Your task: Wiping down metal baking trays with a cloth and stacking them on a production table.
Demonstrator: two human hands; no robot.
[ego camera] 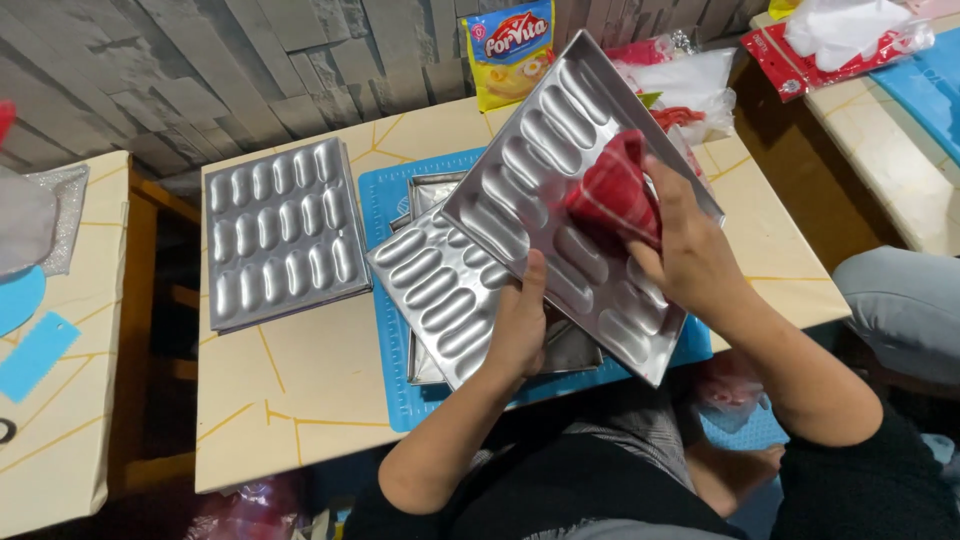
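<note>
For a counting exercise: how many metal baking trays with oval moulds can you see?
3 clearly: one held tray tilted in the hands, one beneath it on the blue mat, one on the table's left. Plain trays underneath may hide more.

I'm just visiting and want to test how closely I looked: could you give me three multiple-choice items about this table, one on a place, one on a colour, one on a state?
1. Where does the stack of metal trays that no hand touches lie?
A. On the blue mat
B. On the bare tabletop, left of the blue mat
C. On the floor

2. What colour is the cloth in the right hand?
A. Red checked
B. Plain white
C. Green

3. How is the tray gripped by the left hand held?
A. Flat on the table
B. Tilted up off the table
C. Hung from the wall

Answers: 1 B, the stack rests on the cream table beside the blue mat. 2 A, red folds with pale lines show. 3 B, its far corner rises above the trays beneath while the cloth presses its moulded face.
</note>
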